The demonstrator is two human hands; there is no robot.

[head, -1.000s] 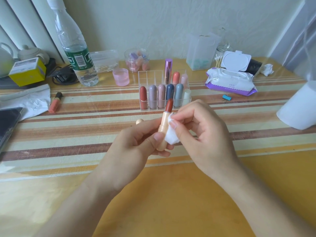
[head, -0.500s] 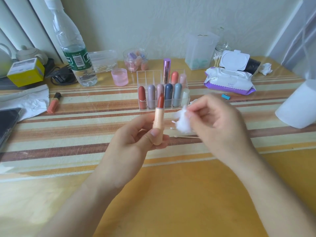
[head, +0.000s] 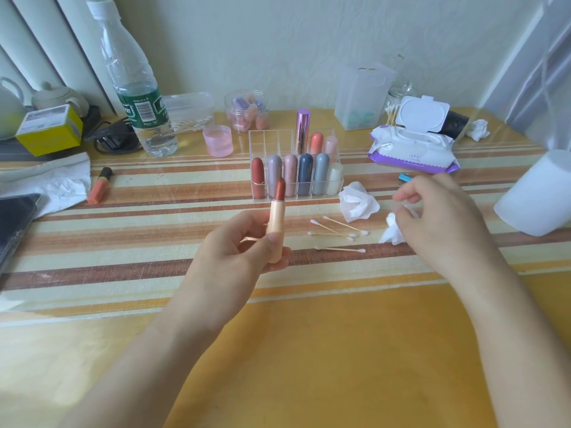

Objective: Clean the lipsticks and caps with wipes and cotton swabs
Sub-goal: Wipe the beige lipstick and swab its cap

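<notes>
A person's left hand (head: 234,242) grips an uncapped red lipstick (head: 276,223) upright by its peach tube, just in front of the clear organizer (head: 262,143). Right of the organizer, past three cotton swabs (head: 336,231), the right hand (head: 438,220) has its fingers loosely spread and its thumb touching a crumpled wipe (head: 391,234).

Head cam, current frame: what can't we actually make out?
- Head view: whether the right hand grips the wipe or just touches it; the hand covers the contact.
- Head view: smears on the lipstick in the left hand; too small.
- Head view: print on the wipes pack; too small.
- Head view: the phone, cut off by the left edge; the white roll, cut by the right edge.
</notes>
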